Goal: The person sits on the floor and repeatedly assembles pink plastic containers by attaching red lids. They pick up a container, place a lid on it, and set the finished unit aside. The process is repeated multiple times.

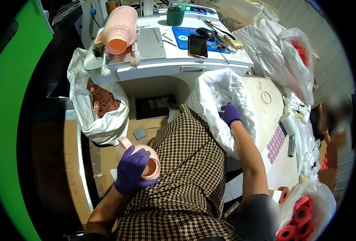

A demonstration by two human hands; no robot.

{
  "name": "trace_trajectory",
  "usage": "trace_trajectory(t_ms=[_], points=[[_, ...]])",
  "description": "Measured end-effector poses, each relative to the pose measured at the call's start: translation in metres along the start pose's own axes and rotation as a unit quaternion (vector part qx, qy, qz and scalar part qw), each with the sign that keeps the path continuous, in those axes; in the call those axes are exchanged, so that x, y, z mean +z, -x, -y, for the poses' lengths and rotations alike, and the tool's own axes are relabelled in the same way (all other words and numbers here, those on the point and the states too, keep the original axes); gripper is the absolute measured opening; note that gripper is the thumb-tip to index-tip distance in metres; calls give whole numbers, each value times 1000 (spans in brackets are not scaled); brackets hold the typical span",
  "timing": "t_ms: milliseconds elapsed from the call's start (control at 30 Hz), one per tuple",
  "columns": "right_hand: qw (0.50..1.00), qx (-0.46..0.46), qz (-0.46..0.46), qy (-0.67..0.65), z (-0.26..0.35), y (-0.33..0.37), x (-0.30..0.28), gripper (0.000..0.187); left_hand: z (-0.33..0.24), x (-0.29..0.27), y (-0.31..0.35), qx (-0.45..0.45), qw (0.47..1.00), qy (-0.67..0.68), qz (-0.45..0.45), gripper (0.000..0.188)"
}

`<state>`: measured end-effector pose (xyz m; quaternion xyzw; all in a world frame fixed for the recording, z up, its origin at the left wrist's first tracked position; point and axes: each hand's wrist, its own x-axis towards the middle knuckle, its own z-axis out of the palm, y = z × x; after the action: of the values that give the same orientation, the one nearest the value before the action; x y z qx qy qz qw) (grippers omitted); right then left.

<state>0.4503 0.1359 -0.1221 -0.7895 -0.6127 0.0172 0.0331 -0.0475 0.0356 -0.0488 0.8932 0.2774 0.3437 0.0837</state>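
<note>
Wearing a purple glove, my left hand (pixel 132 168) is closed around a pink plastic jug (pixel 155 160) above my left thigh. The jug is tilted, its open mouth facing right and down, and its loop handle shows at the upper left. My right hand (pixel 229 113), also gloved in purple, is inside a white sack (pixel 247 120) with whitish pieces (pixel 223 96) in it. Its fingers look curled, but what they hold is hidden. A second pink jug (pixel 126 24) lies on the white workbench (pixel 153 62), mouth toward me.
On the bench are a perforated metal plate (pixel 151 43), a phone (pixel 197 45), a black mouse (pixel 206 34) and a green-filled bottle (pixel 175 16). Left stands a sack of brownish-pink pieces (pixel 104 100). Red rings (pixel 301 217) fill a bag at lower right. Another person (pixel 334 124) is at far right.
</note>
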Motion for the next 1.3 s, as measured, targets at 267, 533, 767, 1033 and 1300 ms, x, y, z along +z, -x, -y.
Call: trace_trajectory(t_ms=[267,533,767,1033,1300], points=[[981,-9,-184,-62,-3,33,-47,29,-13,-7,-3,-139,989,35,-46,78],[848,-277,-66,-446,170,168,-149,29,-1,-27,-32,-123,990,19,-67,80],[819,-368,-53,-436,257,202,-124,20,-6,-28,-49,-31,993,94,-72,90],[903,-290,-38,-315,275,208,-120,12,-8,-11,-50,6,993,116,-28,72],[850,-363,89,-372,246,211,-116,25,-8,-8,-47,29,997,74,-1,93]])
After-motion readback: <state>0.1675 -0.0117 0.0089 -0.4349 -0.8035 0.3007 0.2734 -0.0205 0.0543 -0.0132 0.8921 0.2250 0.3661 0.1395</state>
